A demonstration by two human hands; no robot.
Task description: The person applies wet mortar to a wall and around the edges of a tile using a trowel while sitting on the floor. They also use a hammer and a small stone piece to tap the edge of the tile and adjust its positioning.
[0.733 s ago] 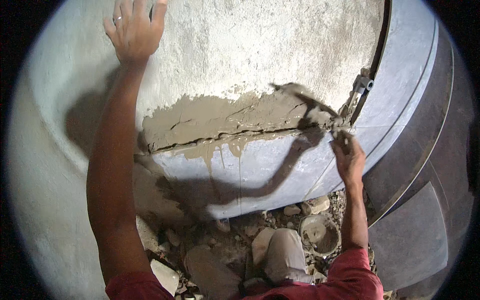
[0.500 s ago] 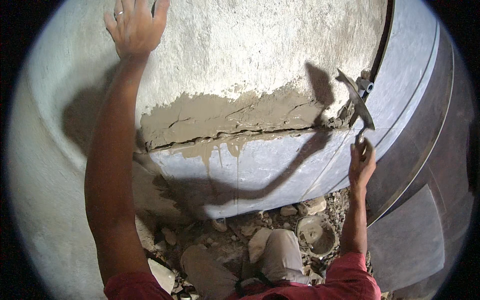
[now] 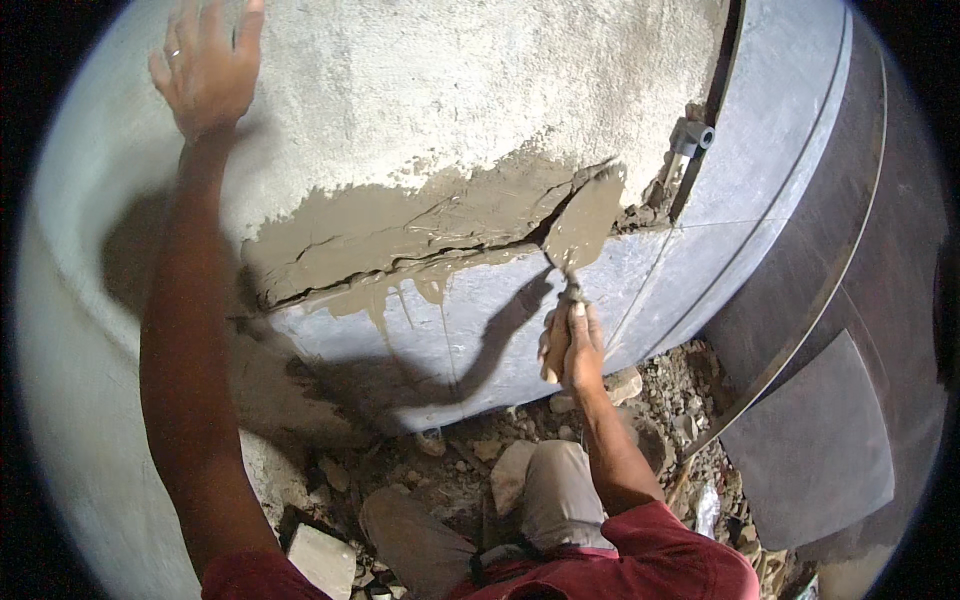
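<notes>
My left hand (image 3: 210, 70) lies with fingers spread against the rough white wall (image 3: 450, 80) at upper left. My right hand (image 3: 572, 340) grips the handle of a trowel, whose mortar-coated blade (image 3: 590, 220) is at the wet grey mortar band (image 3: 380, 235). A dark, ragged crack-like line runs along the band's lower part, above smooth blue-grey panels (image 3: 420, 360) with drips on them. Right of the blade, a grey pipe fitting (image 3: 698, 138) sticks out beside a dark vertical gap.
My knees (image 3: 560, 490) are over rubble and stones (image 3: 680, 400) at the foot of the wall. A pale block (image 3: 320, 560) lies at lower left. Dark curved panels (image 3: 800, 440) with a pale strip fill the right side. The bucket seen earlier is mostly hidden behind my right arm.
My right hand and the trowel have moved left from beside the pipe fitting, and the blade has turned onto the mortar band. The view has shifted; my left hand stays on the wall.
</notes>
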